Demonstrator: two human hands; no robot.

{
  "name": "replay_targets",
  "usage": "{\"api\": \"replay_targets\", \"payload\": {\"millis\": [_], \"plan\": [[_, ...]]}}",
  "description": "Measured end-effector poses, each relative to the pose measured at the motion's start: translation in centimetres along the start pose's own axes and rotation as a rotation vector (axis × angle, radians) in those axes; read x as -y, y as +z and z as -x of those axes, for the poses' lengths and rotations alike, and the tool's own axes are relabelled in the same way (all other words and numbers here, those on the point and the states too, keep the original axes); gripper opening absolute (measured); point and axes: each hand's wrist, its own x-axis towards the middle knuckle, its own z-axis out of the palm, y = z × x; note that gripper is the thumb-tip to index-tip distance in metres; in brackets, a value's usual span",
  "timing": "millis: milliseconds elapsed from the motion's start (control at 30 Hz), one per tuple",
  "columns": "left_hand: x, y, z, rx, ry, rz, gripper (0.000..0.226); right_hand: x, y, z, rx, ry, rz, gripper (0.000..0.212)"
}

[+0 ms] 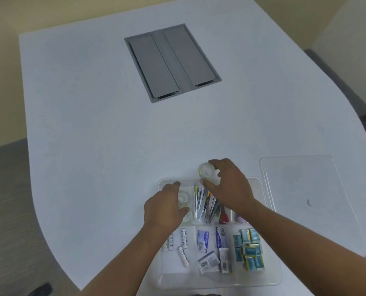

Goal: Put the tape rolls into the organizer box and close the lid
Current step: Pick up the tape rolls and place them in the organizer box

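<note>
A: Stage shown?
B: Midway, I judge: left hand (166,207) lowers a tape roll (183,198) into the box (269,274); right hand (227,186) grips another roll (206,170) above its far edge; lid (301,189) lies off, beside the box

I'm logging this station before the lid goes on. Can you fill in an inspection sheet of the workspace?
Surface: white curved table, grey hatch panel inset.
Job's things: clear plastic organizer box open; clear flat lid lying to its right; clear tape rolls, one in hand, one in the far-left compartment.
Clutter: white batteries, teal packets in compartments.
Grippers: right hand holds a roll; left hand over the compartment.
Cables: nothing seen.
Surroundings: beige wall.
</note>
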Motion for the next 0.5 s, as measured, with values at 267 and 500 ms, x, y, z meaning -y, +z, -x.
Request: {"api": "replay_targets", "payload": {"millis": [267,500], "plan": [[4.4,0.4,4.9,-0.309,-0.041,0.128,0.068,1.7,2.1,5.8,0.213,-0.141,0.028,0.060],[7.2,3.0,7.9,-0.169,-0.205,0.277,0.078,4.1,3.7,5.8,0.341,-0.182,0.121,0.056]]}}
